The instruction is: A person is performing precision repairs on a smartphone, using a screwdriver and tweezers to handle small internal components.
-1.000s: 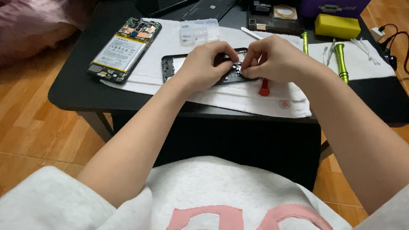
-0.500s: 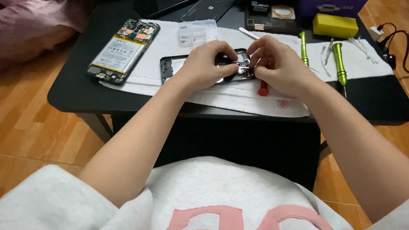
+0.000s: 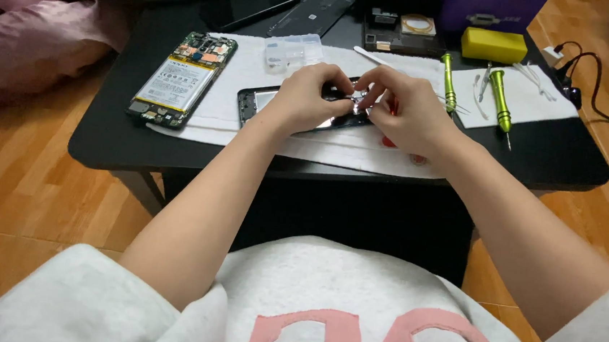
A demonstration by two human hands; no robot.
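A black opened phone frame [image 3: 255, 102] lies on a white cloth [image 3: 240, 65] on a low black table [image 3: 104, 141]. My left hand [image 3: 306, 99] rests on the frame and pinches its upper right part. My right hand [image 3: 403, 110] meets it there, fingertips closed on the same spot; a small red-handled tool [image 3: 390, 140] shows under this hand. What the fingertips hold is hidden.
A second opened phone with battery and circuit board [image 3: 180, 78] lies at the left. Beside it are a clear parts box [image 3: 294, 49], two green screwdrivers [image 3: 447, 92] [image 3: 500, 99], a yellow block [image 3: 493, 45], a purple box [image 3: 491, 5], dark panels [image 3: 252, 4] and a cable [image 3: 594, 78].
My right hand has slid slightly left and up, closer to the left hand over the frame. The view has shifted a little; the left hand stays put.
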